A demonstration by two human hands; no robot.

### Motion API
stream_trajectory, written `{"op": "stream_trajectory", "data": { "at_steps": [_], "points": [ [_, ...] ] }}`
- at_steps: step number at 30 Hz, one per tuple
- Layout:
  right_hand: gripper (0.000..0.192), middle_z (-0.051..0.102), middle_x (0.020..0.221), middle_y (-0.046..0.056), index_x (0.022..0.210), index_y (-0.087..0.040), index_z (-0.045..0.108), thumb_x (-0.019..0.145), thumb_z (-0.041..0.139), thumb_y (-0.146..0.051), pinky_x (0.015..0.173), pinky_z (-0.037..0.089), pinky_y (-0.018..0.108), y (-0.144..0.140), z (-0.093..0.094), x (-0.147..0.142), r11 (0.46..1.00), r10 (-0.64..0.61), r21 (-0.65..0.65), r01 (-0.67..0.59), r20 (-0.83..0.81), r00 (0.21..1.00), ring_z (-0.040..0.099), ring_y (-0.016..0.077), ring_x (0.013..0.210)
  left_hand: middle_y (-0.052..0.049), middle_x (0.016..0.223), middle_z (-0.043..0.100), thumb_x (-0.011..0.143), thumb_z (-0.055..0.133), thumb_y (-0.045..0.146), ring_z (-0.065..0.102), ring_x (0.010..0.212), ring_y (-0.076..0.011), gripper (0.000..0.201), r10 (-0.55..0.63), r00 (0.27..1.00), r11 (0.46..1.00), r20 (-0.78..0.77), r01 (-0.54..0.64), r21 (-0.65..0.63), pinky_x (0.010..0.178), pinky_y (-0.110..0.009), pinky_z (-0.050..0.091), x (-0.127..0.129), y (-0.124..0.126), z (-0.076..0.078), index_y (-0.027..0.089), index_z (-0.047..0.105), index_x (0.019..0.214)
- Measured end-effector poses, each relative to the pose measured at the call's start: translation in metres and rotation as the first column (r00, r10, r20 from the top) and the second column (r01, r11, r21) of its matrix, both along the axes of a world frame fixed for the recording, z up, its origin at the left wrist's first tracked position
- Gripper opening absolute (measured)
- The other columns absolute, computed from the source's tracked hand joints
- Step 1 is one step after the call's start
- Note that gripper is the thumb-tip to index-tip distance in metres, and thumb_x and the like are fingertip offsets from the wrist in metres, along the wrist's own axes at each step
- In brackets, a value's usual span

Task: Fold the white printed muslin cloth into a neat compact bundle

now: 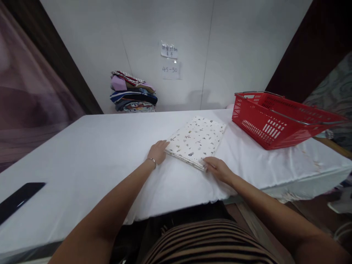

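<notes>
A folded white cloth with a small scattered print in brown, grey and black lies flat on the white-covered table in front of me. Its layers show along the near edge. My left hand, with a bracelet at the wrist, rests palm down at the cloth's left corner, fingers stretched out and touching its edge. At the near right corner, my right hand pinches the layers between thumb and fingers.
A red plastic basket with metal handles stands at the right. Against the wall sits a stack of folded fabrics, under paper signs. A dark flat object lies at the left on the white table cover.
</notes>
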State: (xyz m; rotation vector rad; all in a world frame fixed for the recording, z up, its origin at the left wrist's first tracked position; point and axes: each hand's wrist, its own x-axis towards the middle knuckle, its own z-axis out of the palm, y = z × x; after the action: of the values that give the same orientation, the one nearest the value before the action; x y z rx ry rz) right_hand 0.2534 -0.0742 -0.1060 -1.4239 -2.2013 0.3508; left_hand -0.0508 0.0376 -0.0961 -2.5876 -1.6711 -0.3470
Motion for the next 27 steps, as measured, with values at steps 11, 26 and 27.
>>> {"op": "stream_trajectory", "data": {
  "at_steps": [11, 26, 27],
  "points": [
    [0.023, 0.065, 0.106, 0.005, 0.099, -0.021, 0.067, 0.088, 0.048, -0.019, 0.090, 0.044, 0.033, 0.008, 0.002, 0.000, 0.993, 0.117, 0.022, -0.118, 0.045, 0.992, 0.055, 0.0168, 0.103, -0.003, 0.105, 0.064, 0.088, 0.048, 0.030, 0.052, 0.101, -0.0184, 0.021, -0.441, 0.879, 0.892, 0.182, 0.451, -0.015, 0.091, -0.037, 0.037, 0.088, -0.045, -0.010, 0.023, 0.066, 0.097],
    [0.020, 0.065, 0.082, 0.002, 0.090, -0.020, 0.067, 0.082, 0.049, -0.014, 0.072, 0.045, 0.028, -0.018, -0.008, 0.008, 0.991, -0.131, -0.026, 0.129, -0.247, 0.960, 0.058, 0.0150, 0.076, -0.001, 0.096, 0.064, 0.086, 0.051, 0.030, 0.053, 0.095, -0.0184, 0.017, -0.490, 0.844, 0.852, 0.220, 0.517, -0.087, 0.085, -0.037, 0.036, 0.111, -0.053, -0.010, 0.026, 0.066, 0.093],
    [0.021, 0.065, 0.082, 0.002, 0.091, -0.021, 0.067, 0.082, 0.049, -0.014, 0.071, 0.045, 0.028, -0.022, -0.009, 0.007, 0.992, -0.127, -0.037, 0.121, -0.253, 0.959, 0.058, 0.0150, 0.076, -0.001, 0.094, 0.064, 0.087, 0.050, 0.029, 0.053, 0.094, -0.0181, 0.017, -0.480, 0.846, 0.855, 0.231, 0.511, -0.094, 0.085, -0.037, 0.036, 0.112, -0.052, -0.010, 0.026, 0.066, 0.091]
  ]
}}
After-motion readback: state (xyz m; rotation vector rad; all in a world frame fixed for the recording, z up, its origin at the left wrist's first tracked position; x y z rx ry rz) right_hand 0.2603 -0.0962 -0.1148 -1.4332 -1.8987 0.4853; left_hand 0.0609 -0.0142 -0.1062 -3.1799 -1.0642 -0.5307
